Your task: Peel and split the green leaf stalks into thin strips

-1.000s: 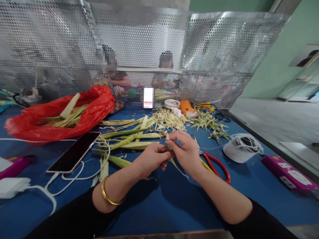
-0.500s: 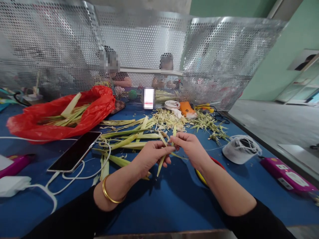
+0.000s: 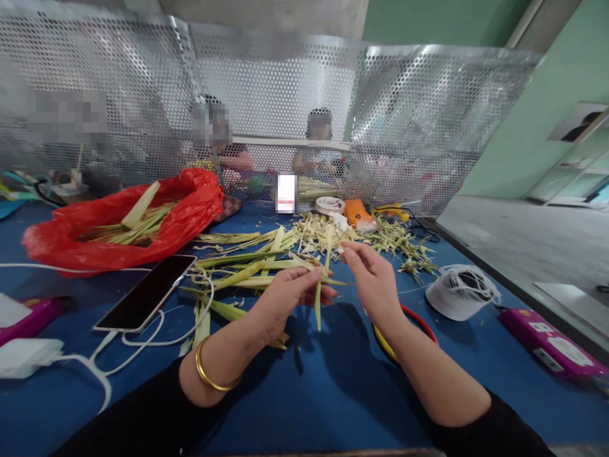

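Slippage risk: crossed pale-green flat leaf strips [image 3: 318,307] could separate if my left hand [image 3: 294,289] loosens its pinch; right hand [image 3: 375,279] narrow, can't tell if holding anything.

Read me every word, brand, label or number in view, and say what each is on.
No text can be read.
Orange packet: dark mark, too small to read.
White roll: dark marking, too small to read.
Lit screen: blurred out, pink band only.
Purple power strip at right: markings too blurred to read.
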Available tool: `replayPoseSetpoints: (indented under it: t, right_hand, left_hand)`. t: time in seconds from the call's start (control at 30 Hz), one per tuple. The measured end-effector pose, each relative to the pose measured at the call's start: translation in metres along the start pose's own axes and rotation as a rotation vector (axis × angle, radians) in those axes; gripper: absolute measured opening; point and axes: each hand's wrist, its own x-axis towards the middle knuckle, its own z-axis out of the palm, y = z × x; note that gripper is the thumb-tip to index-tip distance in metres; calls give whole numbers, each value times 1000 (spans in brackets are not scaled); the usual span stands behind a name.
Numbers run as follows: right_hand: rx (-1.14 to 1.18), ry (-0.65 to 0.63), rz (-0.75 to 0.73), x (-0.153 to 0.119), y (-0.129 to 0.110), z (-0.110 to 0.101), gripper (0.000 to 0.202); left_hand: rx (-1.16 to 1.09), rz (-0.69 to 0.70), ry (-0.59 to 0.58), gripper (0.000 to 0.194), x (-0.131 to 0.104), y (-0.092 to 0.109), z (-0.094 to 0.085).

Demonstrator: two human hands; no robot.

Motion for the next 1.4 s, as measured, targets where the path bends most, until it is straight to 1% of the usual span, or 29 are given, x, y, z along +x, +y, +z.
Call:
replayPoseSetpoints:
  t: [0.03,0.07,0.1,0.13,0.17,0.23,0.27,0.3,0.37,0.47,0.53,0.67,0.77,0.83,0.93,1.0,1.07,1.13,1.2,1.27,1.4]
  right_hand:
    - [-48,87,-47,0,-3,-2,23]
    - [-90,145,-78,-1,-6,-3,23]
    - [-119,153,-87,-2,-8,-4,24]
    - [-128,102,-75,-4,-10,-3,27]
    - [-110,4,-45,-7,-12,-1,32]
    - [-2,-244,41,-13,-12,5,35]
    - [68,-344,82,-15,-11,9,33]
    - [132,-410,116,-18,-10,13,31]
    - [223,-455,165,-22,-6,19,28]
    - [288,-442,233,-25,-3,23,25]
    - [294,-425,252,-25,-3,23,23]
    - [209,-409,177,-26,-4,23,25]
    - [160,-442,87,-26,-4,22,27]
    - [136,-462,47,-24,-3,20,26]
    - [129,-488,77,-22,-3,18,29]
    - [140,-439,140,-19,-4,16,32]
    - [217,-331,206,-17,-5,15,30]
    - [343,-254,261,-16,-6,15,25]
    - [431,-227,298,-15,-7,16,23]
    - [433,-201,296,-16,-6,16,20]
    - [293,-144,236,-17,-2,18,16]
  left_hand:
    - [-66,25,12,35,1,2,-2]
    - [-117,53,27,36,2,3,-3]
    - [-158,79,46,35,3,4,-5]
    - [-193,101,65,34,4,5,-6]
    - [-222,117,81,33,4,5,-7]
    - [-261,144,97,34,6,3,-6]
    - [-269,158,102,36,7,1,-6]
    - [-270,171,108,38,7,0,-5]
    - [-264,179,122,41,8,-3,-4]
    - [-288,144,124,45,7,-4,-2]
    - [-305,136,108,44,7,-4,-1]
    - [-250,180,100,32,6,-5,1]
    - [-249,186,104,26,6,-6,2]
    - [-276,166,100,23,7,-5,2]
    - [-306,122,96,19,7,-1,0]
    - [-312,85,128,17,6,3,-3]
    - [-297,40,146,13,5,7,-4]
    - [-257,12,94,10,4,8,-4]
    - [-208,2,20,15,2,6,-3]
    - [-161,1,-17,22,2,3,-2]
    - [-114,-12,-15,25,2,-4,-2]
